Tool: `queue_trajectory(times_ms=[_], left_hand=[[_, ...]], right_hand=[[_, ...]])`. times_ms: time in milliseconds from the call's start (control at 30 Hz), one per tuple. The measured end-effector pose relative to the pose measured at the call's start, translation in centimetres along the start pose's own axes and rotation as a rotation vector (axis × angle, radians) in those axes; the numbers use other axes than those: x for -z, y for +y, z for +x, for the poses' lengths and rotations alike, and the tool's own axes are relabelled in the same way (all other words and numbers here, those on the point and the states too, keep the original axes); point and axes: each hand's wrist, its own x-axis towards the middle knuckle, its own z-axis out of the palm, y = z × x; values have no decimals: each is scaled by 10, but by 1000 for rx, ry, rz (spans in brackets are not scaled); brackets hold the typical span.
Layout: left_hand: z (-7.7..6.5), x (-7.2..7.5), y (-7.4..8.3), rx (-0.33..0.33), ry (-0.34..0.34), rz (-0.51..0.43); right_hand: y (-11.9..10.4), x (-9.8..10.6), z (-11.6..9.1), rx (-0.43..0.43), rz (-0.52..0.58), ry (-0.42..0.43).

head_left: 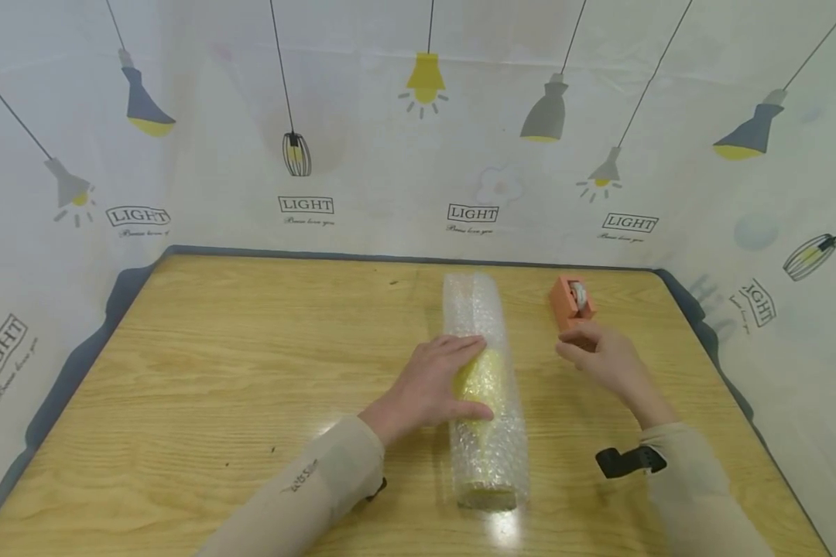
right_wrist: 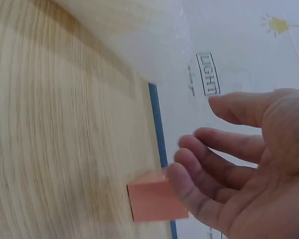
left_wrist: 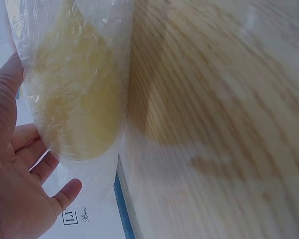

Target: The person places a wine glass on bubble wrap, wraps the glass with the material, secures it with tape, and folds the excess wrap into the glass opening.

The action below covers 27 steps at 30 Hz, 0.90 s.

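Observation:
A long roll of clear bubble wrap lies on the table, wrapped round a yellow, rounded object that narrows toward one end; its kind is hard to make out. My left hand rests on the roll from the left, fingers and thumb spread over its top. The left wrist view shows that hand's little finger standing off the wrap. To the right, an orange tape dispenser with a tape roll stands near the back. My right hand is just in front of it, fingers loosely bent, holding nothing.
The wooden table has a dark edge at the back and sides. A white sheet printed with lamps and lettering hangs behind and around it. Tiny dark specks lie on the left of the tabletop.

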Motion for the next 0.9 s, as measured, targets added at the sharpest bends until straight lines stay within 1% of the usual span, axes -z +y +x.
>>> queue_trajectory(times_ms=[100, 267, 333, 433, 567, 733, 900], left_hand=[[0, 0, 0, -5, 5, 3], [1, -1, 1, -6, 8, 8], [1, -1, 1, -5, 7, 10], [1, 0, 2, -2, 7, 14], [1, -1, 1, 5, 3, 5], [2, -2, 1, 4, 6, 4], [1, -2, 1, 1, 6, 14]], right_hand=[[8, 5, 0, -48, 5, 87], [19, 10, 2, -107, -26, 216], [23, 11, 4, -112, -26, 257], [30, 12, 8, -121, -28, 288], [39, 12, 15, -153, -38, 277], [47, 13, 23, -152, -43, 193], [50, 14, 30, -138, -64, 108]])
